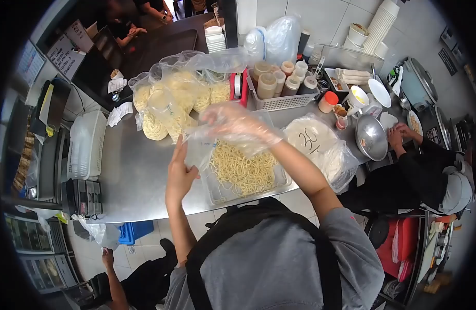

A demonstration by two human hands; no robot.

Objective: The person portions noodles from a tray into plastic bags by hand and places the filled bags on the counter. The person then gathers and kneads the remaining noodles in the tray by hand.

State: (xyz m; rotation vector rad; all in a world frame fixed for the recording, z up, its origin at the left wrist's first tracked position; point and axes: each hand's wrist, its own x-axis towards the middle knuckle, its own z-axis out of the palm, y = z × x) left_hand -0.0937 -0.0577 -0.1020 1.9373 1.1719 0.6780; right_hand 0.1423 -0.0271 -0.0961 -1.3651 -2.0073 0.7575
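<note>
Steel desk (pixel 132 178) is seen bare in its L front part, btwn the white basket (pixel 88 144) at the far L and the L hand (pixel 182 178); most open room is had there. At the front edge, little margin is left by the clear tray (pixel 285 179), in which loose noodles (pixel 243 170) are spread. Behind, the way is blocked by bagged noodles (pixel 168 101), piled up to the red item (pixel 239 87), then by the bottle basket (pixel 287 105), full of sauce btls.

R of the tray, space is taken by a plastic-wrapped stack (pixel 309 139) marked "30", its wrap reaching the front edge. Further R, a steel bowl (pixel 372 137) and a co-worker's hands (pixel 398 135) are seen close together; jar w/ red lid (pixel 328 102) stands behind the stack.

Clear plastic (pixel 196 135) is stretched btwn both hands, above the tray's far L part. L hand: index held straight up, its tip at the plastic's edge, thumb spread apart. R hand (pixel 238 124) is held over the noodles' far side, clear film over it; fingers bent, blurred, exact pinch can't be told.

Blue bin (pixel 135 232) is seen on the floor, below the desk's L front edge.
</note>
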